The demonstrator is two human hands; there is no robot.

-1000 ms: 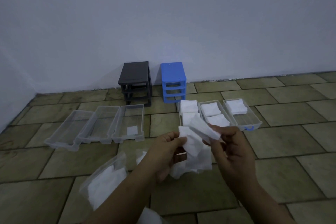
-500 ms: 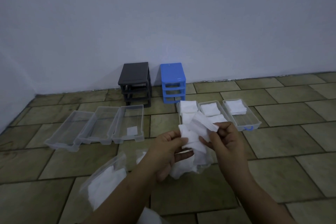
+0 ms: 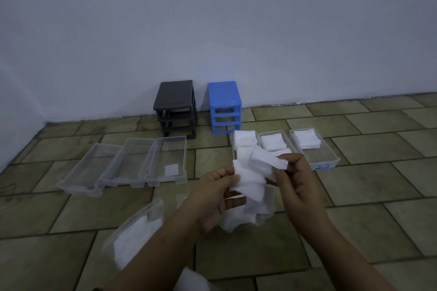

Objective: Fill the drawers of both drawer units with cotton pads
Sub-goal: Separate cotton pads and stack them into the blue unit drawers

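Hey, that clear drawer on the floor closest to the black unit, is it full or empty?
Nearly empty: the clear drawer holds one cotton pad near its front; bare bottom shows elsewhere.

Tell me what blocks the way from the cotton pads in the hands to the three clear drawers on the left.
Nothing visible does: bare floor tiles lie between the cotton pads and the open-topped clear drawers.

From here no writing, label, brand or number is readable on anything; the light is dim and every surface looks plain.
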